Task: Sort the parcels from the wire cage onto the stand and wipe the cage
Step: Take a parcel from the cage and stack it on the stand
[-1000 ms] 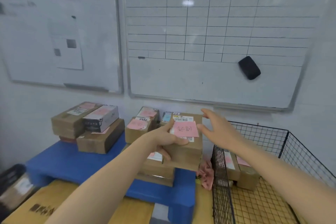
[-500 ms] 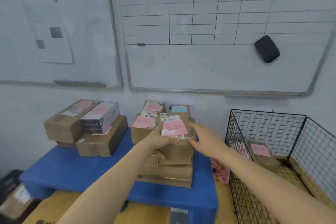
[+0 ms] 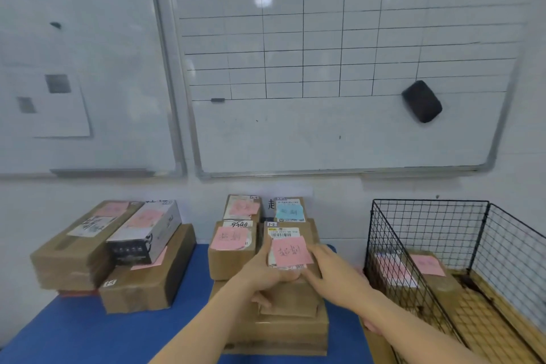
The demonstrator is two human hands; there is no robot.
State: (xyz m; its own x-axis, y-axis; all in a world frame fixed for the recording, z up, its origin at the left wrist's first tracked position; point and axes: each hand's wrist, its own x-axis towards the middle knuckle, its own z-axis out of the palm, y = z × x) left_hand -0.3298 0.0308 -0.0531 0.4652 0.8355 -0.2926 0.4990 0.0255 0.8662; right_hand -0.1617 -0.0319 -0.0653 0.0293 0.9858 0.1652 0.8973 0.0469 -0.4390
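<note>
On the stand (image 3: 88, 334), left of the cage (image 3: 428, 216), the pink-noted parcel (image 3: 291, 251) is being settled atop a stack, its long axis seemingly running toward the wall. The left hand (image 3: 260, 275) has a pinching grip on its near edge, and the right hand (image 3: 334, 272) presses flat-fingered. Next: let go, then reach for the remaining parcels (image 3: 428, 266) inside the cage.

A parcel sorting room, by the look of it. Above the hands hang a plain whiteboard (image 3: 88, 23) and a gridded whiteboard (image 3: 339, 139). The left hand (image 3: 266, 272) grips a taped parcel (image 3: 308, 235) bearing a shipping label and pink note. Similar boxes (image 3: 147, 289) pile on the blue stand (image 3: 88, 334) to its left and sit in the wire cage (image 3: 428, 230) beyond the right hand (image 3: 334, 273).
</note>
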